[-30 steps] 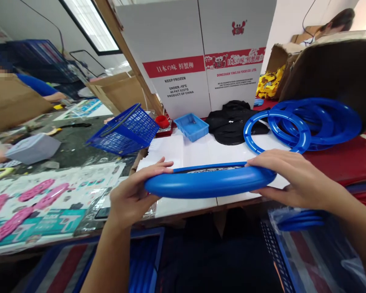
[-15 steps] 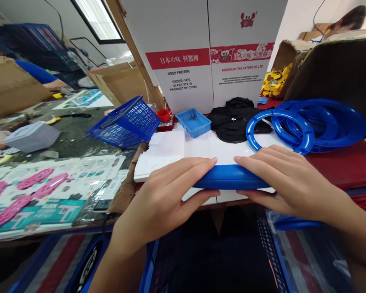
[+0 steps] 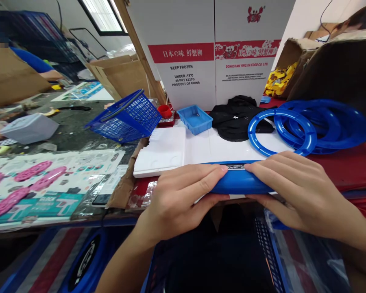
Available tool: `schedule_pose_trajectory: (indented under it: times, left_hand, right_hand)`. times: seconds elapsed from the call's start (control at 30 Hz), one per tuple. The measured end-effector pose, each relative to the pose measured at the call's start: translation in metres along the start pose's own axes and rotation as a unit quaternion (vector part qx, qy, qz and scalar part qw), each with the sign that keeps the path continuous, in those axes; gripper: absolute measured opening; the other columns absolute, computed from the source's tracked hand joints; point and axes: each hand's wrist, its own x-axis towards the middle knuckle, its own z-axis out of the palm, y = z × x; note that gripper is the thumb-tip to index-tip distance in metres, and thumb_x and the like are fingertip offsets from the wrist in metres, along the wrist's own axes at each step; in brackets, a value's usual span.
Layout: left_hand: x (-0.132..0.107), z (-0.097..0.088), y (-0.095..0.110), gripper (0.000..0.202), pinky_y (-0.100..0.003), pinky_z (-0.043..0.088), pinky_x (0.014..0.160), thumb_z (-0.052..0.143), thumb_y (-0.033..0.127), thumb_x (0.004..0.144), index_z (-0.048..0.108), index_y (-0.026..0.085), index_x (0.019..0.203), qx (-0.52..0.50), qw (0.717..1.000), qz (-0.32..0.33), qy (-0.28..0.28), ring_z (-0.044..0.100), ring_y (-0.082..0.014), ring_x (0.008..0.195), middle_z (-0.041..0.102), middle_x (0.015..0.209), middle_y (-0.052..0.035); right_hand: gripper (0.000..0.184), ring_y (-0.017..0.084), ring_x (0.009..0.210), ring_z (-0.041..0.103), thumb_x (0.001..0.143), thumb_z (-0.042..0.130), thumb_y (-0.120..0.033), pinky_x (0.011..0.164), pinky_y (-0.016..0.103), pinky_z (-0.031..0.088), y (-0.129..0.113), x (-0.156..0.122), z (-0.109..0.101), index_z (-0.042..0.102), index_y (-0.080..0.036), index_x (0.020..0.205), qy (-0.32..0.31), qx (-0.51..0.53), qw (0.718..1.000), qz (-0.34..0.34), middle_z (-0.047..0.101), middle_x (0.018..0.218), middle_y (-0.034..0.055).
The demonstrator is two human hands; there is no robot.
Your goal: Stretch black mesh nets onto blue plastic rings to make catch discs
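Both hands grip a blue plastic ring-shaped piece (image 3: 240,182) at the front edge of the white work surface, seen nearly edge-on. A dark label with white lettering shows on its upper face between my thumbs and fingers. My left hand (image 3: 186,195) pinches its left side, fingers above and thumb below. My right hand (image 3: 293,187) holds the right side the same way. Just behind the right hand, a blue ring (image 3: 252,138) leans against more blue rings (image 3: 350,122). A white foam slab (image 3: 160,154) lies beyond my left hand.
Behind stand a small blue tray (image 3: 195,127), black cloth (image 3: 234,122), a red cup (image 3: 164,111) and a tall white carton (image 3: 186,24). To the left are a tilted blue basket (image 3: 125,118) and pink pieces (image 3: 33,171). A person's arm (image 3: 33,61) shows at far left.
The blue piece has tipped, so its labelled upper face now shows. Both hands have shifted slightly right and down in view with it, still holding on.
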Motion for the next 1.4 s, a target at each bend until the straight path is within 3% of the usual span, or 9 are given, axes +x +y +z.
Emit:
schedule_pose_trajectory:
  times: [0.1,0.2,0.33,0.4,0.5,0.6,0.7,1.27,1.4]
  left_hand:
    - [-0.011,0.008,-0.012,0.051,-0.039,0.067,0.104,0.082,0.021,0.096,0.069,0.024,0.144,-0.021,1.000,-0.005,0.015,0.080,-0.0251,0.117,0.081,0.130,-0.0092]
    - [-0.032,0.012,-0.042,0.055,-0.054,0.060,0.117,0.084,0.028,0.094,0.069,0.028,0.147,-0.095,0.995,-0.019,0.031,0.079,-0.0293,0.119,0.080,0.132,-0.0091]
    - [-0.045,0.006,-0.076,0.048,-0.065,0.054,0.121,0.080,0.039,0.097,0.071,0.026,0.143,-0.199,0.976,-0.077,0.032,0.074,-0.0370,0.130,0.080,0.128,-0.0142]
    - [-0.035,-0.001,-0.072,0.052,-0.062,0.054,0.121,0.082,0.039,0.095,0.069,0.024,0.144,-0.181,0.980,-0.084,-0.017,0.069,-0.0374,0.136,0.079,0.131,-0.0162]
    - [-0.006,-0.011,-0.044,0.061,-0.052,0.057,0.119,0.086,0.037,0.093,0.065,0.023,0.148,-0.097,0.991,-0.016,-0.087,0.072,-0.0330,0.132,0.078,0.134,-0.0150]
    - [0.017,-0.015,-0.014,0.054,-0.042,0.062,0.112,0.081,0.031,0.097,0.064,0.020,0.147,-0.033,0.992,0.038,-0.113,0.075,-0.0283,0.124,0.078,0.132,-0.0131]
    - [0.022,-0.015,0.000,0.047,-0.038,0.063,0.108,0.073,0.024,0.102,0.063,0.019,0.148,-0.011,0.992,0.034,-0.119,0.076,-0.0257,0.121,0.077,0.134,-0.0125]
    - [-0.014,-0.003,-0.017,0.057,-0.034,0.067,0.102,0.081,0.018,0.095,0.066,0.022,0.149,-0.051,0.997,0.037,-0.042,0.080,-0.0245,0.114,0.081,0.128,-0.0112]
    - [-0.024,-0.004,-0.033,0.062,-0.045,0.065,0.108,0.083,0.020,0.093,0.064,0.027,0.152,-0.092,0.995,0.013,-0.028,0.078,-0.0275,0.117,0.080,0.130,-0.0102]
  right_hand:
    - [0.032,0.029,0.096,0.072,0.106,0.065,-0.034,0.087,0.042,0.053,0.004,-0.003,-0.001,0.063,-0.019,0.134,-0.006,-0.010,1.000,0.017,0.077,0.110,0.0121]
    - [0.045,0.034,0.111,0.073,0.103,0.068,-0.038,0.094,0.046,0.056,0.012,-0.015,-0.003,0.059,-0.019,0.143,-0.004,-0.013,0.999,0.050,0.076,0.125,0.0156]
    - [0.042,0.033,0.105,0.075,0.099,0.068,-0.033,0.087,0.043,0.059,0.019,-0.034,-0.002,0.062,-0.023,0.139,0.001,0.013,0.996,0.092,0.077,0.122,0.0117]
    - [0.039,0.031,0.100,0.076,0.098,0.068,-0.031,0.082,0.041,0.060,0.018,-0.038,0.001,0.064,-0.024,0.136,0.011,0.019,0.995,0.102,0.078,0.117,0.0101]
    - [0.037,0.030,0.099,0.076,0.100,0.068,-0.031,0.080,0.039,0.059,0.014,-0.034,0.003,0.063,-0.023,0.136,0.009,0.015,0.996,0.084,0.078,0.117,0.0111]
    - [0.036,0.030,0.101,0.075,0.103,0.067,-0.033,0.081,0.038,0.058,0.011,-0.026,0.003,0.062,-0.020,0.137,-0.007,0.014,0.998,0.055,0.078,0.115,0.0121]
    - [0.039,0.030,0.103,0.075,0.104,0.067,-0.034,0.084,0.039,0.058,0.011,-0.023,0.002,0.060,-0.020,0.140,-0.010,0.012,0.999,0.049,0.078,0.116,0.0125]
    - [0.047,0.031,0.109,0.076,0.101,0.074,-0.032,0.093,0.042,0.062,0.016,-0.041,0.008,0.061,-0.019,0.144,0.033,0.029,0.999,0.026,0.078,0.122,0.0147]
    - [0.049,0.032,0.112,0.075,0.102,0.073,-0.036,0.095,0.044,0.062,0.016,-0.040,0.007,0.059,-0.020,0.145,0.037,0.035,0.998,0.037,0.077,0.125,0.0150]
